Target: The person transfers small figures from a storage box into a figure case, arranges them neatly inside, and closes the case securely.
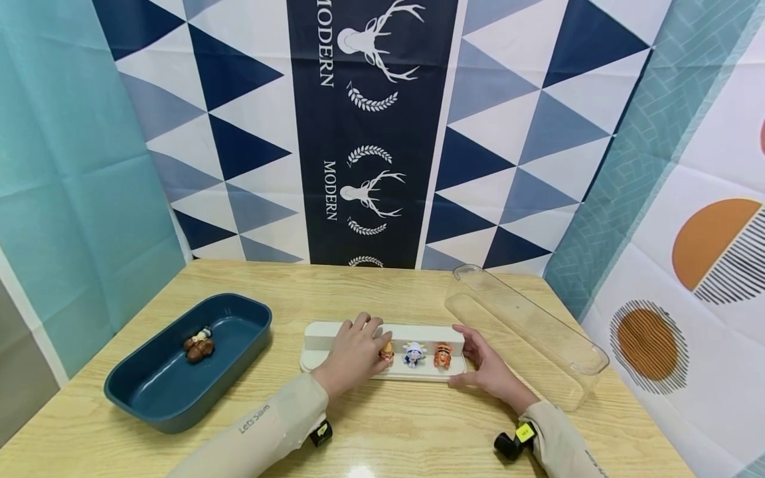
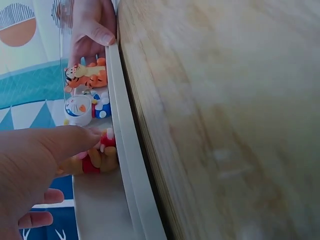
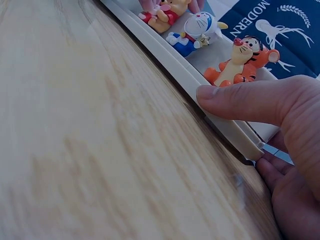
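Observation:
A long white display base (image 1: 319,335) with a raised back step lies on the table. My left hand (image 1: 354,355) pinches a yellow bear figurine (image 2: 100,159) in a red shirt, which sits on the base with something pink against it. Beside the bear sits a blue-and-white cat figurine (image 1: 414,354), and then an orange tiger figurine (image 1: 443,356) near the right end. That right end is gripped by my right hand (image 1: 491,370), its thumb (image 3: 235,100) along the front edge and its other fingers around the far side.
At the left stands a dark blue bin (image 1: 149,392) with brown figurines (image 1: 199,346) inside. A clear plastic cover (image 1: 526,318) lies to the right, behind my right hand. Patterned cloth (image 1: 251,153) hangs along the table's far edge.

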The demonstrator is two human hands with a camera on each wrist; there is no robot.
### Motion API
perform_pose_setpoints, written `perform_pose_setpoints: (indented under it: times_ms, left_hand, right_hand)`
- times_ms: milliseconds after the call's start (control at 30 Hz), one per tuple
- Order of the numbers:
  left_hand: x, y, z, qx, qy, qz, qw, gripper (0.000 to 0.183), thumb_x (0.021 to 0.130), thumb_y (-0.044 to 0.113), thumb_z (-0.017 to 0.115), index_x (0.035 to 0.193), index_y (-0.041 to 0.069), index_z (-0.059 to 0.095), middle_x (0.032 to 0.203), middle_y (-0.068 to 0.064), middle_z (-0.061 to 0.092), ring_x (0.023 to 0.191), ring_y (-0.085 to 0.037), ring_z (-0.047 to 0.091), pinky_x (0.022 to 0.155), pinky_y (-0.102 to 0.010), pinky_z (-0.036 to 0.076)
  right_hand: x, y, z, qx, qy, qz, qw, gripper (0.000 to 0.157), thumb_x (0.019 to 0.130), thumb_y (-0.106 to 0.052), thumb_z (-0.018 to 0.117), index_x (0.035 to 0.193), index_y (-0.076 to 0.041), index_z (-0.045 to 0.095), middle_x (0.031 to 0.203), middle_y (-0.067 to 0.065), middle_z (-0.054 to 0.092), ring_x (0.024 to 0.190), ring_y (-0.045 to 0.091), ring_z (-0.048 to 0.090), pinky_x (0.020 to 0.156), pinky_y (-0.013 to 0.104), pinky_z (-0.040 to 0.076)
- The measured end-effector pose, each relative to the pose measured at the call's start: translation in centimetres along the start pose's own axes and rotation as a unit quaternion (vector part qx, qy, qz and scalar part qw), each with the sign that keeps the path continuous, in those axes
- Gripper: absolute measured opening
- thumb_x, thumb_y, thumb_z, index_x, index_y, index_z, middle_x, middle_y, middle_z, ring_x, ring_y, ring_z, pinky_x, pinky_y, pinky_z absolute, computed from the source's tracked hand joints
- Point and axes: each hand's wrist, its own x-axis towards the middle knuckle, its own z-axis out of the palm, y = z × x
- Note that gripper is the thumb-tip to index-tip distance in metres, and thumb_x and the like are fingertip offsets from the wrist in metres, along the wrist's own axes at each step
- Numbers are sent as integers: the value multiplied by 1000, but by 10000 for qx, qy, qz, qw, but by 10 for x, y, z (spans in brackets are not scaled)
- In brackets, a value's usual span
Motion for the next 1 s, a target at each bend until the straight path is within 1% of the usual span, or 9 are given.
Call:
perform_pose_setpoints:
  times_ms: [167, 233, 333, 467, 600, 700, 800, 900, 1000]
  left_hand:
    - [1, -1, 1, 190, 1, 175, 9997, 45, 86, 51, 72, 115, 16, 74, 113, -1, 63, 105, -21, 52, 75, -35, 45]
    - [1, -2, 0, 243, -53, 239, 9994, 45, 87, 50, 71, 115, 15, 73, 112, 0, 63, 105, -21, 53, 75, -35, 45]
    - [2, -3, -3, 172, -73, 268, 9995, 47, 87, 50, 71, 116, 14, 72, 113, -1, 64, 107, -21, 54, 76, -36, 45]
    - [3, -8, -13, 95, -14, 287, 9995, 50, 85, 51, 73, 119, 13, 71, 116, -3, 64, 108, -23, 54, 78, -38, 47]
    - [1, -16, -25, 198, 40, 336, 9992, 53, 84, 49, 75, 123, 13, 69, 117, -3, 64, 108, -24, 55, 79, -39, 49]
    - [-2, -23, -34, 248, 75, 387, 9989, 54, 84, 46, 75, 126, 13, 66, 117, -4, 64, 109, -25, 56, 80, -40, 50]
    - [-7, -30, -41, 323, 103, 447, 9984, 56, 83, 44, 77, 128, 13, 65, 116, -5, 64, 108, -26, 57, 80, -41, 50]
    - [-11, -37, -46, 411, 156, 541, 9976, 55, 82, 42, 78, 128, 14, 65, 113, -5, 64, 106, -26, 57, 79, -40, 50]
    - [-15, -44, -50, 464, 214, 662, 9965, 55, 81, 41, 79, 128, 14, 64, 112, -5, 64, 106, -26, 58, 79, -40, 49]
  right_hand:
    - [0, 0, -1, -17, 7, -38, 10000, 101, 69, 2, 89, 151, 1, 31, 137, 27, 48, 120, 19, 52, 99, 16, 39]
    - [1, 0, -1, -32, 5, -45, 10000, 101, 69, 2, 89, 152, 1, 31, 137, 28, 48, 120, 21, 52, 99, 16, 39]
    - [1, 1, -1, -54, -5, -36, 10000, 100, 69, 2, 89, 152, 0, 31, 138, 27, 48, 121, 24, 51, 100, 16, 39]
    - [1, 1, 0, -50, -13, -33, 10000, 100, 70, 1, 88, 152, -1, 31, 138, 27, 48, 120, 23, 52, 99, 17, 39]
    - [0, 0, 0, -47, -32, 16, 10000, 100, 70, 1, 88, 152, -1, 31, 138, 27, 47, 121, 23, 51, 99, 16, 38]
    - [1, 0, 1, -49, -31, 9, 10000, 100, 70, 1, 88, 152, 0, 31, 136, 27, 47, 120, 21, 51, 99, 15, 38]
    - [1, 1, 1, -46, -4, -76, 10000, 100, 69, 4, 88, 151, 2, 31, 134, 28, 49, 117, 16, 53, 98, 15, 38]
    - [2, 2, 1, -29, 19, -146, 9999, 101, 68, 5, 88, 151, 3, 31, 133, 28, 50, 115, 11, 53, 97, 14, 39]
    - [2, 3, 1, -18, 24, -140, 9999, 101, 68, 5, 88, 151, 3, 31, 133, 28, 50, 114, 9, 53, 97, 15, 39]
